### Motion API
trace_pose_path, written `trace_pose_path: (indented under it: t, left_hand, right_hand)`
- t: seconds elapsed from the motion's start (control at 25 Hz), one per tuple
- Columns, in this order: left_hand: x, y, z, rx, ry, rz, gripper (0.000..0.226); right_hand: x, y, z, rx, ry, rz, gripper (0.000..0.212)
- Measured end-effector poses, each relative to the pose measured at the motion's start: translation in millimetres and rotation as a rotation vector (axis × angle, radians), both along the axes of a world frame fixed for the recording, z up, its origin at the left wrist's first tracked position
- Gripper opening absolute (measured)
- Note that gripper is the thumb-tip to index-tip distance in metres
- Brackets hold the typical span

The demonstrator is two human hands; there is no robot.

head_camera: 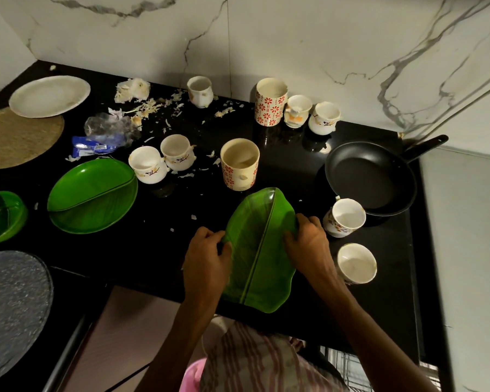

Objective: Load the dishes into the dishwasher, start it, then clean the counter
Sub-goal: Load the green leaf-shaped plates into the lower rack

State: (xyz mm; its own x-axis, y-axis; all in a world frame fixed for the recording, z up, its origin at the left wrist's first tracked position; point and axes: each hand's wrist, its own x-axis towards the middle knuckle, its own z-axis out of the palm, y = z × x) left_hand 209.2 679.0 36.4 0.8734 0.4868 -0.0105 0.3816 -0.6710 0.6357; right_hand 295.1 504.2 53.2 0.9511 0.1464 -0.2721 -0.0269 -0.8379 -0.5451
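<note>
Both hands grip a green leaf-shaped plate (pixel 262 250) near the front edge of the black tabletop (pixel 159 250): the left hand (pixel 207 258) curls round its left rim, the right hand (pixel 309 239) round its right rim (thumbs lying on top). Two white cups (pixel 345 217) stand just right of it; a black pan (pixel 369 176) sits beyond them. Bare tabletop lies to the left.

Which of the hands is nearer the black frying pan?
Right. The right hand grips the leaf plate's right edge, below-left of the frying pan; the left hand grips the opposite edge, farther away.
</note>
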Motion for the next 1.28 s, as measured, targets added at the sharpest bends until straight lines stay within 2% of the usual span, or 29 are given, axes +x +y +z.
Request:
trace_pose_path:
  t: [0.08, 0.12, 0.24, 0.36, 0.48, 0.64, 0.8, 0.92, 1.04, 1.16, 1.28]
  left_hand:
    - [-1.4, 2.9, -4.3, -0.093, -0.002, 0.021, 0.034]
    - [-2.0, 4.0, -6.8, -0.152, 0.005, 0.023, 0.035]
    - [-1.9, 4.1, -10.7, -0.260, 0.034, -0.016, 0.033]
    - [-0.9, 1.3, -10.8, -0.285, 0.038, -0.022, 0.028]
    - [-4.6, 2.7, -15.2, -0.323, 0.024, -0.008, 0.023]
    - [-19.0, -0.5, -10.8, -0.482, 0.010, 0.048, 0.021]
    - [-33.1, -16.8, -3.6, -0.786, 0.074, 0.077, 0.014]
    - [-43.8, -40.9, 5.7, -1.068, 0.037, 0.078, 0.026]
    - [-56.2, -67.1, 21.9, -1.299, 0.005, 0.063, 0.022]
    - [-72.4, -89.2, 29.2, -1.336, 0.003, 0.020, 0.026]
    - [-92.9, -111.5, 32.1, -1.309, 0.009, 0.025, 0.029]
  right_hand:
    - [-12.7, -4.1, 0.2, 0.058, 0.055, -0.040, 0.057]
    - [-19.8, -5.1, -0.1, 0.085, 0.080, -0.062, 0.056]
    - [-32.1, -4.1, -6.2, 0.220, 0.134, -0.155, 0.036]
    - [-30.3, -3.8, -7.0, 0.372, 0.208, -0.278, 0.036]
    - [-34.7, -5.1, 1.1, 0.423, 0.226, -0.319, 0.036]
    - [-58.5, -9.7, 24.9, 0.535, 0.223, -0.285, 0.033]
    - [-79.1, -16.5, 57.8, 0.707, 0.195, -0.239, 0.033]
    - [-95.2, -20.6, 83.3, 0.655, 0.087, -0.119, 0.043]
    - [-120.0, -32.4, 113.0, 0.673, 0.034, 0.031, 0.050]
    - [-147.0, -54.9, 124.5, 0.711, 0.018, 0.108, 0.053]
    - [-170.1, -79.8, 121.8, 0.726, -0.016, 0.079, 0.052]
